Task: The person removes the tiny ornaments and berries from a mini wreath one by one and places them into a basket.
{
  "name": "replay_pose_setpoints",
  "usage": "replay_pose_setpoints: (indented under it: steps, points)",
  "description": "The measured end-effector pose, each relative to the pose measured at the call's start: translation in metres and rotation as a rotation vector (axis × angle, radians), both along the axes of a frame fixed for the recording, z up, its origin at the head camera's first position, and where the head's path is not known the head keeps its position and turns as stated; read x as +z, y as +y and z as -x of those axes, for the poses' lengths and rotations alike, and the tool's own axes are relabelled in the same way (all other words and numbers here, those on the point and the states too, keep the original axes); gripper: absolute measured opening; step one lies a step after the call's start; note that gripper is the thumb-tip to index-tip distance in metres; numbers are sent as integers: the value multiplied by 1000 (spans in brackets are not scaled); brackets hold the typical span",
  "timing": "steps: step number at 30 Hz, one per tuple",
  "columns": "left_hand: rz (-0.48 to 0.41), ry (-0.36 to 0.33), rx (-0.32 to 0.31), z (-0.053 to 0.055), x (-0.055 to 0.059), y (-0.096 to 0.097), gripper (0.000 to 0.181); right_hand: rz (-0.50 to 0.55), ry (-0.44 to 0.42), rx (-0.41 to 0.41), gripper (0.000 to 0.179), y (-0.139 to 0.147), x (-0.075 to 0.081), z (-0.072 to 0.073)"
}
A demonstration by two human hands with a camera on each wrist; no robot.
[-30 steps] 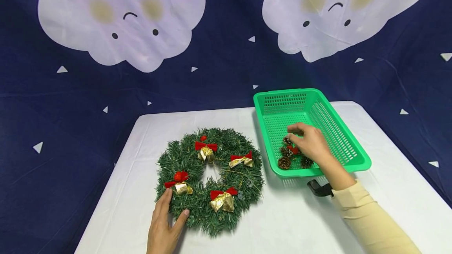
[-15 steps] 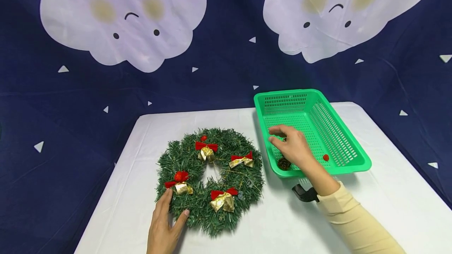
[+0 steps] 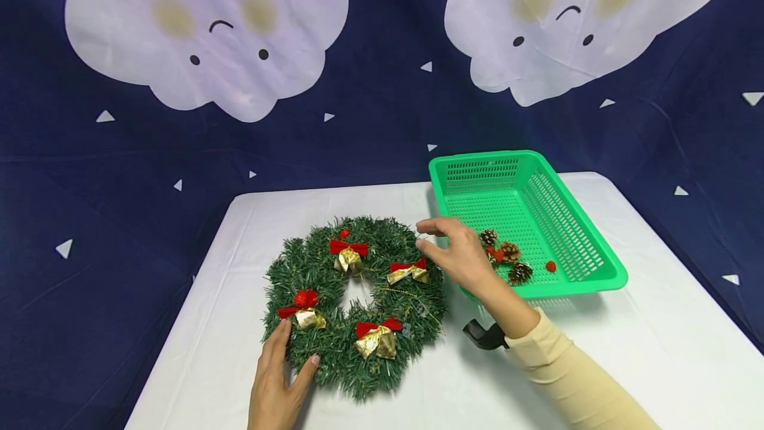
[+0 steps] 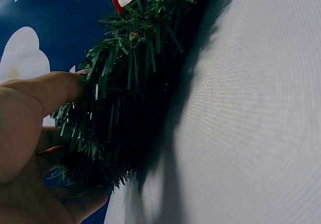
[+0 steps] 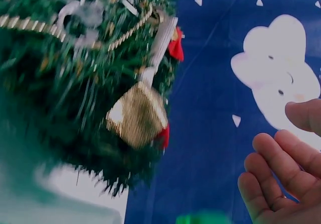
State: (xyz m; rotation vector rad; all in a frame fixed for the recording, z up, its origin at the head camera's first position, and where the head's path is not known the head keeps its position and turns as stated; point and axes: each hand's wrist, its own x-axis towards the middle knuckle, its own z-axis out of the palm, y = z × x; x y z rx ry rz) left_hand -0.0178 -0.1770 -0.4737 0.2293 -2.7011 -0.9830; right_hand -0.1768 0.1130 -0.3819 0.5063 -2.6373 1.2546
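A green tinsel wreath [image 3: 412,330] lies on the white table, with several red bows and gold bells on it. A red ball [image 3: 306,298] sits on its left side. My left hand [image 3: 277,380] holds the wreath's lower left edge; in the left wrist view the thumb and fingers [image 4: 52,91] lie around the green strands. My right hand [image 3: 456,254] hovers between the wreath and the green basket [image 3: 581,217], thumb and fingers apart, nothing visible between them. In the right wrist view its fingers [image 5: 273,169] are loosely bent, near a gold bell [image 5: 138,114].
Inside the basket lie several pine cones [image 3: 520,274] and a small red ball [image 3: 551,266]. The table [image 3: 239,251] has white cloth over it. Behind hangs a dark blue backdrop [image 3: 382,138] with white clouds. A black wrist mount [image 3: 485,336] hangs under my right wrist.
My right hand has moved left, from above the pine cones in the basket to beside the wreath's right edge. The left hand and the wreath have stayed put.
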Motion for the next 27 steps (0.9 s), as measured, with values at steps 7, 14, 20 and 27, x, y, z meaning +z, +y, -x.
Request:
replay_pose_setpoints:
  steps: [7, 14, 20, 27]
  points:
    - [-5, -18, 5, 0, 0, 0, 75, 0, 46, 48, 30, -23, -2, 0]
    - [-7, -52, 10, 0, 2, 1, 75, 11, 54, 91, 29, -41, -6, -2]
    - [-7, -52, 10, -1, 2, 0, 76, -3, 13, 126, 31, -60, -9, -6]
    - [-4, -15, 12, -1, 0, 0, 75, -27, 16, 174, 32, -84, -13, -8]
